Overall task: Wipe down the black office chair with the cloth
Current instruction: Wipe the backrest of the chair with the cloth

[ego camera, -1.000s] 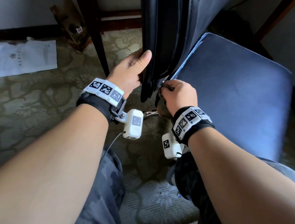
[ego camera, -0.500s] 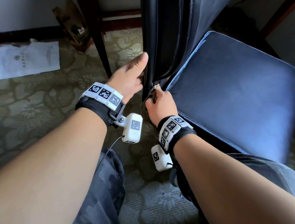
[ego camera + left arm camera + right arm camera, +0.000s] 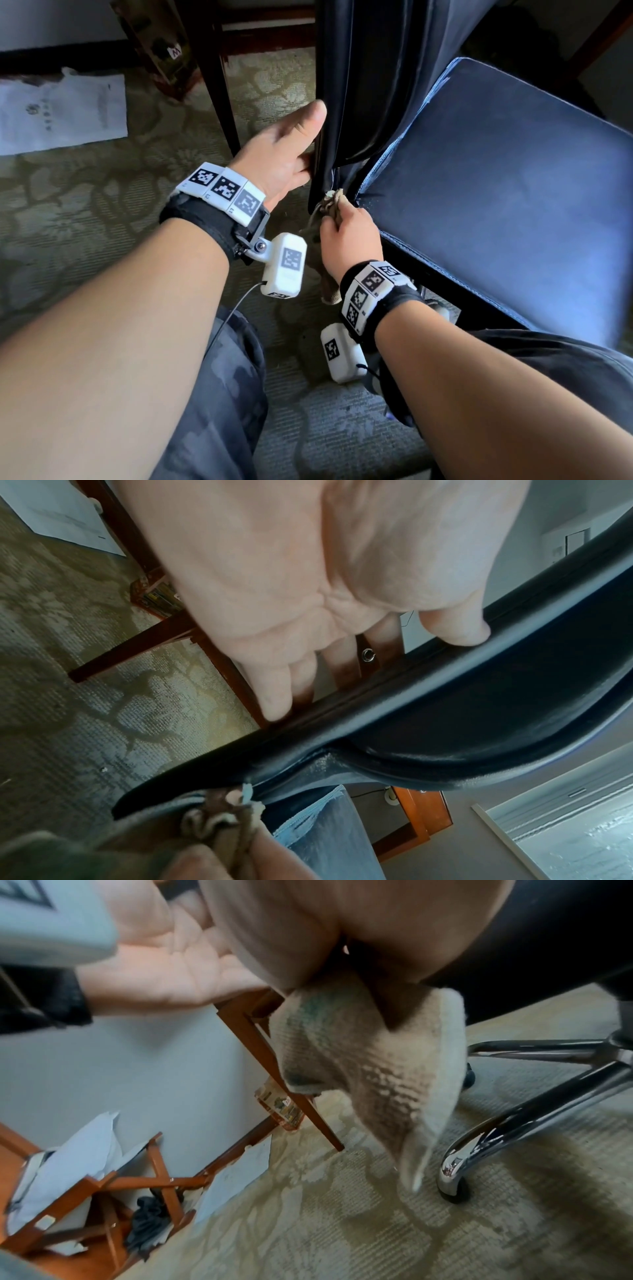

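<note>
Here my left hand [image 3: 282, 156] grips the side edge of the black leather office chair's [image 3: 507, 192] upright backrest [image 3: 373, 78], thumb along the near face and the fingers [image 3: 274, 696] curled round behind the rim, as the left wrist view shows. My right hand [image 3: 344, 236] sits just below it, bunched round the beige knitted cloth [image 3: 373, 1053], which I hold pinched between thumb and curled fingers. The top of the cloth pokes out above my knuckles and touches the chair right at the corner where the backrest meets the padded seat [image 3: 513, 178]; the rest of it hangs down under my palm toward the floor (the right wrist view shows a greenish smudge on one fold). The seat spreads out to my right, its pale stitched edge running along the near side.

Under the seat, the chair's chrome base legs [image 3: 534, 1096] curve down to a dark caster on the patterned olive carpet [image 3: 85, 212]. Behind my left hand stands a dark wooden table leg [image 3: 222, 102], and a white sheet of paper [image 3: 61, 113] lies on the carpet well to the left. My knees in dark camouflage trousers [image 3: 222, 394] show at the bottom of the head view, and both wrists carry black bands with white coded tags [image 3: 222, 188].
</note>
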Available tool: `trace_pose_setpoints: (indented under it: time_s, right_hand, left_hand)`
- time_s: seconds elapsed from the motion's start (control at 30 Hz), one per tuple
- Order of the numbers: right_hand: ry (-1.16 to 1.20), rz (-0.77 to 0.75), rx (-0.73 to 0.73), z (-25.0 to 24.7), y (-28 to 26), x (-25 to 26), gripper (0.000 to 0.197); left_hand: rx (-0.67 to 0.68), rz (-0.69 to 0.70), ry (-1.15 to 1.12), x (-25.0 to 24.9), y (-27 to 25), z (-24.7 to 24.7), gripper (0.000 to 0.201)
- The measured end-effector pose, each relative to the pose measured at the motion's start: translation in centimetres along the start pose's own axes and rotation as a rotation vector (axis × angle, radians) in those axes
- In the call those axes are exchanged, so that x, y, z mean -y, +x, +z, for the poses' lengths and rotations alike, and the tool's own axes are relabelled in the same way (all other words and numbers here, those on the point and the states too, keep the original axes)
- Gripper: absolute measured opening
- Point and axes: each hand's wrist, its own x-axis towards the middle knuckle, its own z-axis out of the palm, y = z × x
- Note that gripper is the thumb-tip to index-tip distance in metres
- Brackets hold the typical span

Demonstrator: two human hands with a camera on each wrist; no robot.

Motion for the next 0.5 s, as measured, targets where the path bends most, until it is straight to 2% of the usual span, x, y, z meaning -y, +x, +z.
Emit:
trace_pose_setpoints:
  time_s: [0.03, 0.1, 0.2, 0.33, 0.4, 0.47, 0.5]
  right_hand:
    - [0.035, -0.005, -0.041, -0.2, -0.3, -0.1, 0.034]
    - [0.101, -0.007, -0.106, -0.5, -0.5, -0.3, 0.025]
    - [0.146, -0.011, -0.14, -0.4, -0.2, 0.0, 0.031]
    - [0.123, 0.06, -0.102, 0.7, 0.4, 0.9, 0.033]
    - [0.137, 0.127, -0.049, 1.4, 0.7, 0.9, 0.025]
    - [0.142, 0.19, 0.0, 1.7, 0.9, 0.5, 0.018]
    - [0.139, 0.204, 0.009, 1.8, 0.9, 0.3, 0.015]
  left_hand:
    - [0.003, 0.001, 0.0, 0.0, 0.0, -0.1, 0.01]
    - [0.014, 0.008, -0.005, 0.1, 0.2, -0.3, 0.013]
    - [0.026, 0.021, 0.003, 0.2, 0.2, -0.4, 0.032]
    - [0.065, 0.016, 0.022, 0.3, 0.1, -0.8, 0.02]
    - [0.072, 0.004, 0.014, 0.5, 0.1, -1.1, 0.033]
    - [0.06, -0.01, 0.007, 0.6, 0.2, -1.2, 0.058]
    - [0.06, -0.012, 0.004, 0.7, 0.3, -1.2, 0.064]
